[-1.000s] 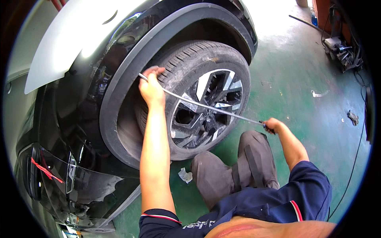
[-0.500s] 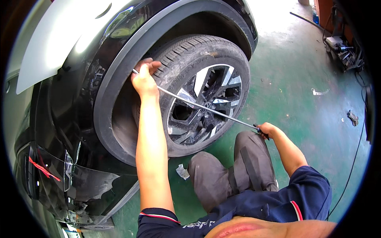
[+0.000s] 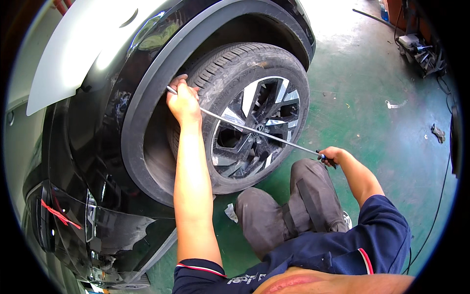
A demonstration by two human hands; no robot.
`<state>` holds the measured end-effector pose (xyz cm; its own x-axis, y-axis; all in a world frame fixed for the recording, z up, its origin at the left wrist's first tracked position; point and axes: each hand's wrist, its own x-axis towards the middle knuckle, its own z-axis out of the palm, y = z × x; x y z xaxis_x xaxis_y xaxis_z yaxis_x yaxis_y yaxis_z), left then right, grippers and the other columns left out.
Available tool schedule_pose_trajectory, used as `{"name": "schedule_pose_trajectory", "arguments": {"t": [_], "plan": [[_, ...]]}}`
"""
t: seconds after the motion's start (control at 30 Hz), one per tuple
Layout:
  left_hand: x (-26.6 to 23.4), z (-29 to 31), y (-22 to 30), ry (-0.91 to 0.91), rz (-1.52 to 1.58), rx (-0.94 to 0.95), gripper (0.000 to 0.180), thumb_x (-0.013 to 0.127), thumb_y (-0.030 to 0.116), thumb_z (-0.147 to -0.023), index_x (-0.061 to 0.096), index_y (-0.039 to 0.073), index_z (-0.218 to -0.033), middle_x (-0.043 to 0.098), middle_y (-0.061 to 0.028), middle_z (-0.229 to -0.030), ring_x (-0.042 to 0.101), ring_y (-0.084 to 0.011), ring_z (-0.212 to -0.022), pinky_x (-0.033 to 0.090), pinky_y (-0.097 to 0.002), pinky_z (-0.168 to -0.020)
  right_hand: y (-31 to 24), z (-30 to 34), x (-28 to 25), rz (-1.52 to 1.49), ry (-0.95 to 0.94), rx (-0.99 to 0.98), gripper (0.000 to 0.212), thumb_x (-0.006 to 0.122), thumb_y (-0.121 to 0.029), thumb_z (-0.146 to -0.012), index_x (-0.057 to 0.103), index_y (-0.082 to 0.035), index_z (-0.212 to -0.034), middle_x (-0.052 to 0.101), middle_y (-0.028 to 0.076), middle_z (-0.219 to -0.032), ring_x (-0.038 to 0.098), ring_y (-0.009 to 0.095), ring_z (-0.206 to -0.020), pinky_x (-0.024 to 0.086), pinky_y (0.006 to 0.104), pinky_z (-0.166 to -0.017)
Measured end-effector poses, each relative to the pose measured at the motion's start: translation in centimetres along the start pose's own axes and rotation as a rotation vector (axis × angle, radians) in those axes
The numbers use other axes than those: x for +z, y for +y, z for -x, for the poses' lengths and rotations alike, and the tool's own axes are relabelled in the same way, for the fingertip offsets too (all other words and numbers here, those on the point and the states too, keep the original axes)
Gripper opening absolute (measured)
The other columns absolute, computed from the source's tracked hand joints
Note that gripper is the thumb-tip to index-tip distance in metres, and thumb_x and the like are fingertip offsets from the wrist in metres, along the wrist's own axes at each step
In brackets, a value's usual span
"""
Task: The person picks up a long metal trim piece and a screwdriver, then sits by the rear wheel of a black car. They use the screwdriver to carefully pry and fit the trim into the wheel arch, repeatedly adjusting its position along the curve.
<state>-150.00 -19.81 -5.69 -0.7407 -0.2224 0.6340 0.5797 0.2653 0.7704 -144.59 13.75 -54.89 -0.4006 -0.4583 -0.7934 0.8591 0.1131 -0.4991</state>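
Observation:
A long, thin metal pry bar with a dark handle slants across the front of the wheel. My left hand grips its far part, in the gap between the tyre tread and the wheel arch trim. The bar's tip pokes out past that hand, close to the trim; whether it touches cannot be told. My right hand is closed around the handle, just above my knee. The wheel sits turned outward in its arch, its spokes black and silver.
The black car's body fills the left side, with red strips on it and a white panel above. On the green floor lie a white scrap, a dark small part and a black cable. Tools stand at the far right.
Both hands and the bar have shifted slightly rightward in the picture, along with the car, as the view moved. My grip on the bar looks the same.

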Motion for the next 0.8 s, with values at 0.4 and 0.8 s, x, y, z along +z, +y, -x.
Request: {"name": "schedule_pose_trajectory", "arguments": {"t": [0.4, 0.8], "plan": [[-0.5, -0.1, -0.5, 0.078, -0.047, 0.0, 0.021, 0.049, 0.009, -0.093, 0.063, -0.004, -0.099, 0.047, 0.0012, -0.054, 0.045, -0.0084, -0.046, 0.047, -0.026, -0.06, 3.7, 2.6, 4.8, -0.326, 0.488, -0.423, 0.015, 0.062, -0.012, -0.079, 0.064, 0.002, -0.083, 0.055, 0.006, -0.065, 0.05, 0.015, -0.051, 0.04, 0.0331, -0.048], [-0.7, 0.2, -0.1, 0.076, -0.087, 0.012, 0.021, 0.049, 0.009, -0.092, 0.064, -0.003, -0.099, 0.051, 0.0007, -0.058, 0.045, -0.0073, -0.046, 0.047, -0.025, -0.058, 2.0, 3.9, 3.7, -0.156, 0.347, -0.17, 0.019, 0.059, -0.021, -0.087, 0.063, -0.002, -0.086, 0.054, 0.005, -0.065, 0.05, 0.014, -0.049, 0.041, 0.0311, -0.043]]}}
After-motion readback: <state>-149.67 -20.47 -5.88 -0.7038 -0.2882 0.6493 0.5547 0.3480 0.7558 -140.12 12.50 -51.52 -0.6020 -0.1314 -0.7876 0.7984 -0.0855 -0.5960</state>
